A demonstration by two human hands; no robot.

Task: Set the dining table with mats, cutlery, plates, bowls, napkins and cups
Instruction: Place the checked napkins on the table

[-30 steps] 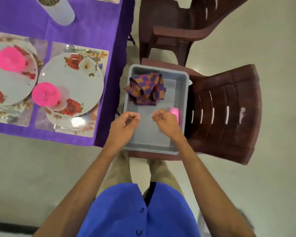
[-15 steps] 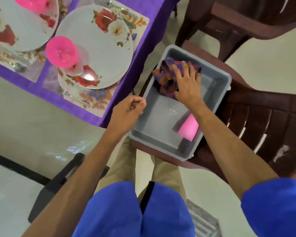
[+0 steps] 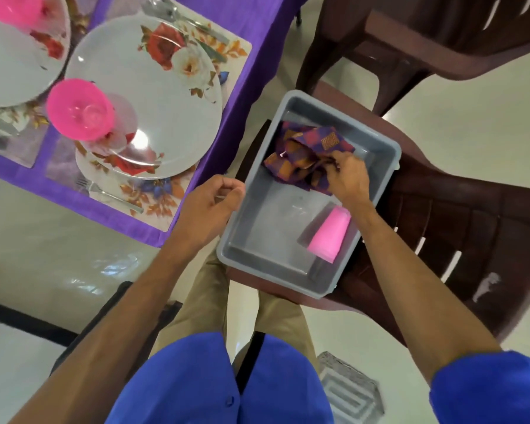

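The person in the blue shirt stands over a grey plastic tub that sits on the seat of a brown plastic chair. The left hand hangs at the tub's near-left rim, fingers curled into a loose fist; whether it holds anything I cannot tell. A pink cup lies on its side in the tub, just under the right forearm. Farther in, the right hand bunches the checked purple-and-orange napkin, its fingers curled into the cloth at the tub's far end. Half a second ago that hand lay flat on the napkin with fingers spread; now they have closed and the cloth is gathered up. The left hand has hardly moved. Beyond, to the left, the purple-clothed table carries a floral mat with a fork, a floral plate and a pink bowl on the plate's edge.
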